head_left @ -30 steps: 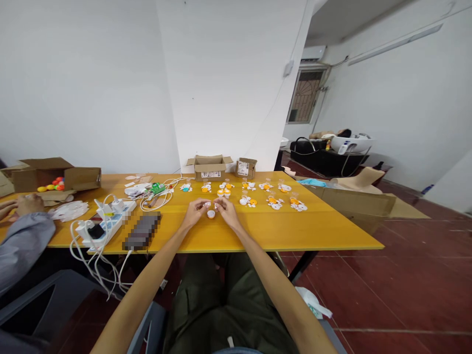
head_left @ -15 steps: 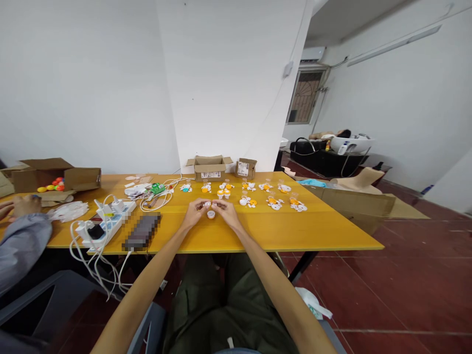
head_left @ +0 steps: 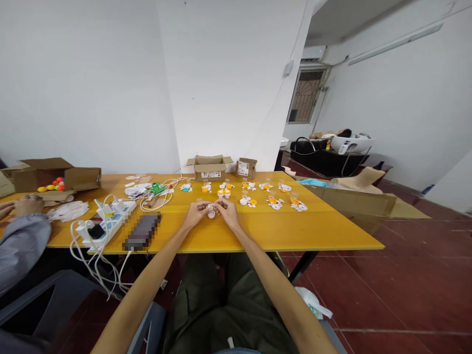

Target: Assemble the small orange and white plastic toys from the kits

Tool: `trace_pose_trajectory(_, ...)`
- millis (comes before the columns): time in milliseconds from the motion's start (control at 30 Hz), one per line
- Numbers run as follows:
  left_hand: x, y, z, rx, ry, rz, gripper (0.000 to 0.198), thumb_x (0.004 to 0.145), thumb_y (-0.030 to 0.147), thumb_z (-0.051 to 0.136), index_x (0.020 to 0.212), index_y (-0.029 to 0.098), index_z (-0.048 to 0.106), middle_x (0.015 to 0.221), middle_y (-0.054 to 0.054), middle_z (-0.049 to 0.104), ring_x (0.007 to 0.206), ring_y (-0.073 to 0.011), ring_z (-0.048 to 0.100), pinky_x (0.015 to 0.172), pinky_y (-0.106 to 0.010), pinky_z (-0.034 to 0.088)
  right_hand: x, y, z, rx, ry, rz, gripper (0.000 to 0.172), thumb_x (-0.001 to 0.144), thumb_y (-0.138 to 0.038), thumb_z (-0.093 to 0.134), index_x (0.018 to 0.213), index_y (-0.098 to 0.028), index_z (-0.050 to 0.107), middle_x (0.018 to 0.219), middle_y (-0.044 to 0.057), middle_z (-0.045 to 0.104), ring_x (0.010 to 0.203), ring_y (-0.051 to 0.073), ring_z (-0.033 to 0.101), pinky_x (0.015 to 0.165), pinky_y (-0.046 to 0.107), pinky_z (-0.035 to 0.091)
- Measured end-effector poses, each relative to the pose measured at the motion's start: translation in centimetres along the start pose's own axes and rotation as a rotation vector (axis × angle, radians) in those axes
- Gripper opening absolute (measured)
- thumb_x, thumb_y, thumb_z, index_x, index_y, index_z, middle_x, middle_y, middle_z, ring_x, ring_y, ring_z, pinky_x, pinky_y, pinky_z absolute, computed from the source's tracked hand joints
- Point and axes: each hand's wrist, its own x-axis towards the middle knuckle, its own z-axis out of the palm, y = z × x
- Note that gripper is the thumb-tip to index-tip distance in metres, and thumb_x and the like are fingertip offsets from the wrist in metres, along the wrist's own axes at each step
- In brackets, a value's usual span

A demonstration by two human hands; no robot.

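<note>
My left hand (head_left: 196, 213) is closed, its fingertips pinching a small white piece (head_left: 210, 206) with dark spots. The fingers of my right hand (head_left: 226, 211) are also closed and meet the same piece from the right; its exact kind is too small to make out. Just below the fingertips, a small round white pot (head_left: 211, 215) stands on the yellow table (head_left: 273, 233). Beyond my hands are two small white jars with orange bands (head_left: 223, 193). Several groups of white discs, orange rings and clear cups (head_left: 275, 202) lie farther back and to the right.
On the left are a power strip (head_left: 110, 223) with white cables, a blurred-out phone (head_left: 143, 231) and a green packet (head_left: 158, 188). Cardboard boxes (head_left: 209, 168) stand at the back. Another person's hand (head_left: 27, 204) works at the far left beside an open box (head_left: 40, 174) holding coloured balls.
My hands have drawn together; the two white pieces that were apart at my fingertips now meet over the pot. The other person's hand at the left has shifted slightly.
</note>
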Motion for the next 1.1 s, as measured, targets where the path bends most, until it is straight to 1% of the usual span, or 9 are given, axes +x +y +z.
trace_pose_trajectory(167, 0.0, -0.1, 0.0, 0.003, -0.005, -0.005, 0.03, 0.064, 0.038, 0.085, 0.086, 0.019, 0.08, 0.079, -0.005, 0.076, 0.074, -0.0212, 0.071, 0.071, -0.033, 0.06, 0.0, 0.4, -0.1, -0.065, -0.003, -0.048, 0.023, 0.081, -0.043, 0.063, 0.076, -0.023, 0.075, 0.073, 0.003, 0.072, 0.058, 0.018, 0.062, 0.055, 0.029, 0.053)
trace_pose_trajectory(333, 0.0, -0.2, 0.0, -0.015, 0.005, 0.002, 0.033, 0.063, 0.041, 0.085, 0.088, 0.02, 0.08, 0.081, -0.006, 0.077, 0.076, -0.023, 0.073, 0.069, -0.034, 0.061, 0.0, 0.4, -0.2, -0.114, -0.002, -0.063, 0.019, 0.081, -0.039, 0.062, 0.084, -0.024, 0.072, 0.068, 0.0, 0.068, 0.061, 0.018, 0.063, 0.059, 0.028, 0.052)
trace_pose_trajectory(433, -0.1, 0.0, 0.1, -0.032, -0.001, -0.026, 0.036, 0.064, 0.043, 0.085, 0.091, 0.02, 0.08, 0.081, -0.006, 0.077, 0.077, -0.0235, 0.073, 0.069, -0.034, 0.061, 0.0, 0.3, -0.2, -0.118, -0.013, -0.076, 0.019, 0.083, -0.039, 0.06, 0.081, -0.023, 0.07, 0.069, 0.0, 0.068, 0.064, 0.018, 0.064, 0.062, 0.027, 0.053)
trace_pose_trajectory(533, -0.1, 0.3, 0.1, -0.044, -0.006, -0.043, 0.035, 0.065, 0.044, 0.085, 0.091, 0.02, 0.08, 0.081, -0.006, 0.077, 0.075, -0.0231, 0.073, 0.068, -0.034, 0.061, 0.0, 0.3, -0.2, -0.121, -0.007, -0.09, 0.021, 0.084, -0.04, 0.06, 0.078, -0.023, 0.071, 0.075, 0.002, 0.071, 0.067, 0.018, 0.064, 0.064, 0.028, 0.054)
trace_pose_trajectory(700, -0.1, 0.5, 0.0, -0.05, -0.005, -0.03, 0.032, 0.069, 0.043, 0.083, 0.091, 0.019, 0.081, 0.077, -0.005, 0.076, 0.073, -0.0231, 0.072, 0.065, -0.033, 0.061, -0.1, 0.4, -0.1, -0.13, -0.017, -0.108, 0.019, 0.085, -0.036, 0.061, 0.087, -0.024, 0.076, 0.087, 0.004, 0.074, 0.072, 0.02, 0.065, 0.063, 0.029, 0.055)
trace_pose_trajectory(833, -0.1, 0.4, -0.1, -0.046, 0.0, -0.003, 0.032, 0.071, 0.043, 0.081, 0.093, 0.019, 0.081, 0.079, -0.005, 0.076, 0.074, -0.0223, 0.072, 0.067, -0.033, 0.061, -0.2, 0.2, -0.2, -0.221, -0.028, -0.203, 0.019, 0.087, -0.029, 0.06, 0.092, -0.025, 0.078, 0.091, 0.005, 0.075, 0.085, 0.022, 0.067, 0.076, 0.032, 0.056)
trace_pose_trajectory(900, -0.1, 0.2, -0.1, -0.051, -0.001, -0.005, 0.034, 0.071, 0.044, 0.081, 0.094, 0.019, 0.081, 0.081, -0.005, 0.075, 0.073, -0.0208, 0.071, 0.068, -0.032, 0.06, -0.3, 0.3, -0.2, -0.261, -0.034, -0.24, 0.02, 0.087, -0.027, 0.059, 0.093, -0.025, 0.077, 0.09, 0.005, 0.075, 0.086, 0.021, 0.067, 0.08, 0.032, 0.055)
trace_pose_trajectory(1033, 0.1, -0.4, -0.3, -0.053, -0.007, -0.018, 0.037, 0.07, 0.044, 0.082, 0.094, 0.016, 0.08, 0.083, -0.005, 0.074, 0.069, -0.0172, 0.069, 0.069, -0.03, 0.059, -0.2, 0.7, -0.1, -0.268, -0.017, -0.251, 0.016, 0.087, -0.027, 0.058, 0.093, -0.024, 0.073, 0.087, 0.004, 0.074, 0.081, 0.021, 0.067, 0.077, 0.032, 0.055)
trace_pose_trajectory(1100, 0.2, -0.7, -0.4, -0.041, -0.012, -0.012, 0.037, 0.07, 0.044, 0.082, 0.093, 0.015, 0.08, 0.083, -0.006, 0.074, 0.069, -0.0167, 0.068, 0.07, -0.03, 0.059, -0.2, 0.8, 0.0, -0.264, -0.013, -0.243, 0.014, 0.087, -0.027, 0.058, 0.091, -0.024, 0.07, 0.085, 0.003, 0.073, 0.079, 0.02, 0.067, 0.075, 0.032, 0.055)
